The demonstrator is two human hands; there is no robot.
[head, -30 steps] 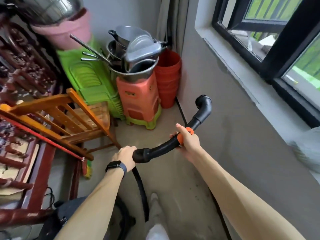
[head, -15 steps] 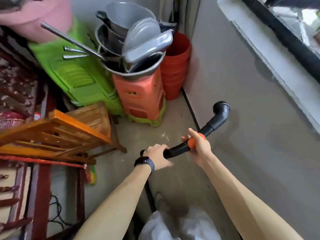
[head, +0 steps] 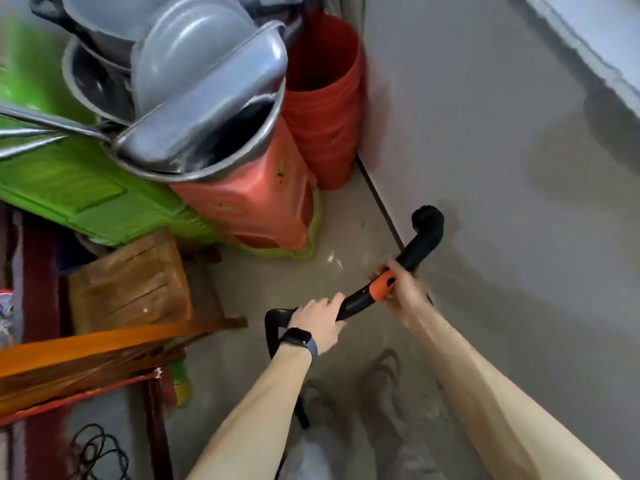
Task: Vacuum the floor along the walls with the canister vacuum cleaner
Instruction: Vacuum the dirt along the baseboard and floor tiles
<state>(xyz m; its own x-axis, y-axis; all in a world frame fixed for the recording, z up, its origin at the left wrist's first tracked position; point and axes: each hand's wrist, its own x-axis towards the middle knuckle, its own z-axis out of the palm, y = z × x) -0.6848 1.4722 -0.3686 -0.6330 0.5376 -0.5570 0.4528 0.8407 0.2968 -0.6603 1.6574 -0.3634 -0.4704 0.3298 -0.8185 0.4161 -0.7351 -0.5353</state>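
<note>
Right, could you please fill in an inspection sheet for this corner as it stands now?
Surface: bare grey floor, faint marks near the wall.
Job's things: black vacuum handle with orange collar; brush nozzle close to the wall; canister not in view.
Clutter: metal pots piled on orange stools; green stools; red buckets in the corner; wooden chair.
Grippers: left hand grips the handle's rear; right hand, blurred, grips at the collar.
Cables: hose drops from the handle; black cable along the wall's foot; loose wire lower left.
Surroundings: grey wall, window sill.
</note>
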